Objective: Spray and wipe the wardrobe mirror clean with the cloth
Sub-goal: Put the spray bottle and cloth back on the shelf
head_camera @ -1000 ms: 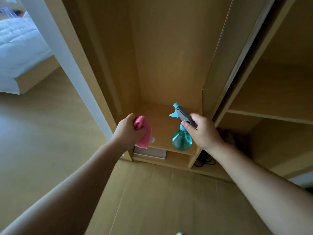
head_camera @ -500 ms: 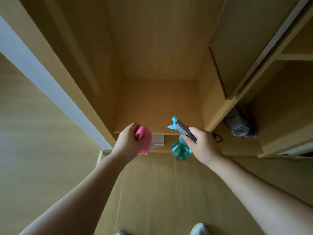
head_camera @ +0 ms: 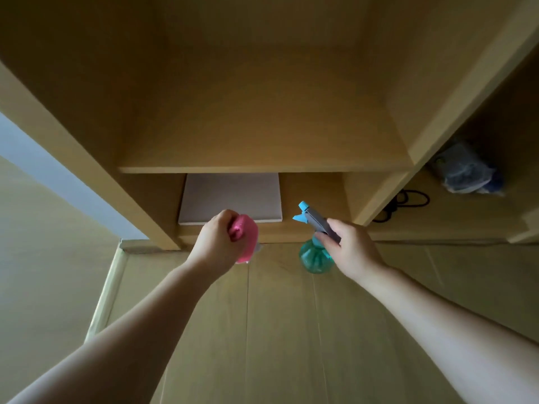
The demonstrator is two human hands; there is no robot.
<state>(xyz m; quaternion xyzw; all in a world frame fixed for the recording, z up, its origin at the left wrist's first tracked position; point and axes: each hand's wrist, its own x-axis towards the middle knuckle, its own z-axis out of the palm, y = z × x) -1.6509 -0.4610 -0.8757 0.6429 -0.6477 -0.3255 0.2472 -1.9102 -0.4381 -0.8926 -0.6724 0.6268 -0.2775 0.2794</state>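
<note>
My left hand (head_camera: 217, 243) grips a bunched pink cloth (head_camera: 245, 242) in front of the wardrobe's bottom shelf. My right hand (head_camera: 351, 250) holds a spray bottle (head_camera: 316, 256) by its grey neck; the bottle has a teal body and a light blue nozzle pointing up and left. Both hands hover side by side, a short gap apart, above the wooden floor. No mirror surface is clearly visible in this view.
The open wooden wardrobe (head_camera: 262, 126) fills the top. A flat white box (head_camera: 230, 196) lies under its lowest shelf. In the right compartment sit a plastic-wrapped bundle (head_camera: 466, 170) and a black cable (head_camera: 408, 202). A wardrobe side panel (head_camera: 87, 158) runs diagonally at left.
The view has tilted down and moved closer to the wardrobe base; the white box is now exposed. Both hands keep their hold on cloth and bottle.
</note>
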